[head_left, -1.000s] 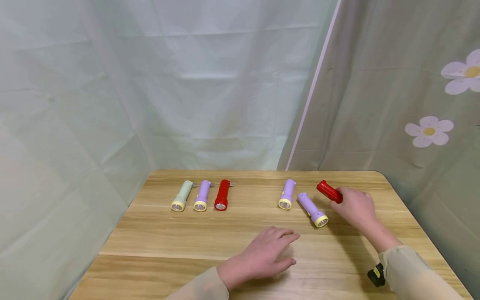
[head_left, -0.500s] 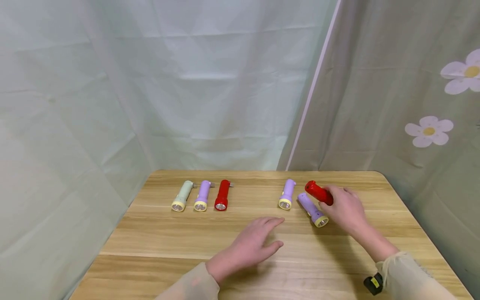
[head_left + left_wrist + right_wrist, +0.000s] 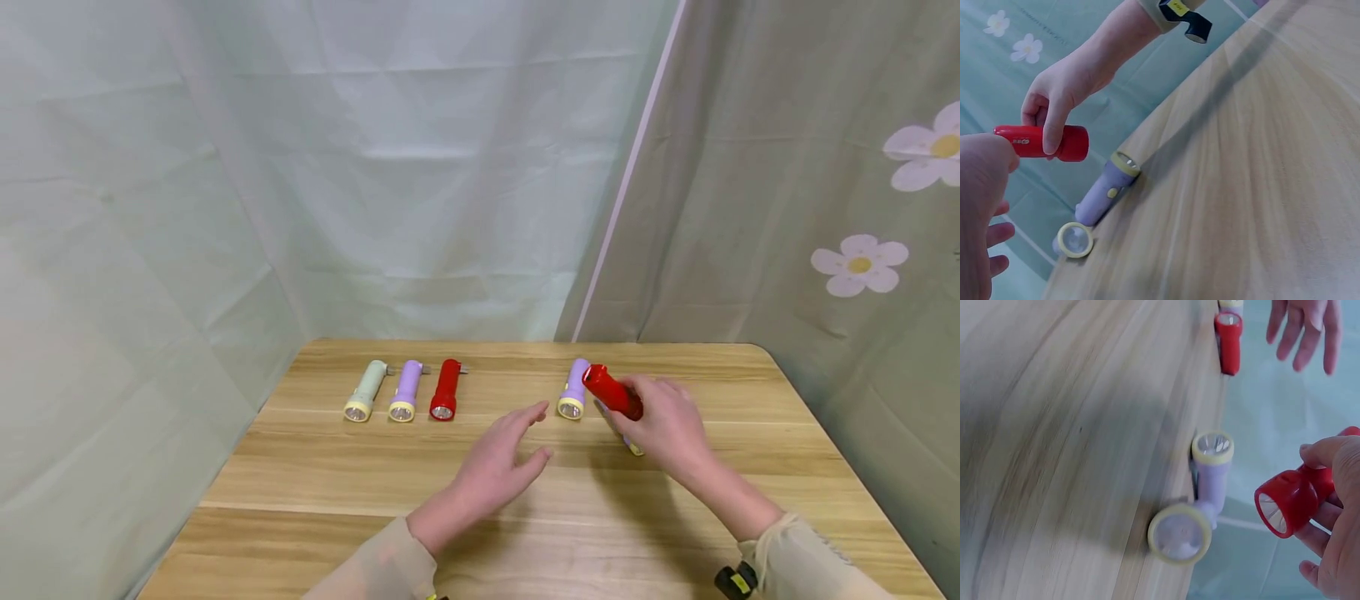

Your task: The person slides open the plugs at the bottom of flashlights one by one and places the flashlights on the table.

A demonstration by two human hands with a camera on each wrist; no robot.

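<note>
Wooden table point(image 3: 300, 483) below 2 hands point(image 3: 489, 471), right point(image 3: 669, 427) curled round red flashlight point(image 3: 611, 393)

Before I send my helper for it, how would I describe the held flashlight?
Above the right half of the wooden table is the right hand. It holds the red flashlight, red even at its rim, unlike the two yellow-rimmed purple flashlights lying nearby.

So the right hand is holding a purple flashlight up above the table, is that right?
Not quite, it isn't purple: the head view shows the right hand holding a red flashlight up above the table.
</note>
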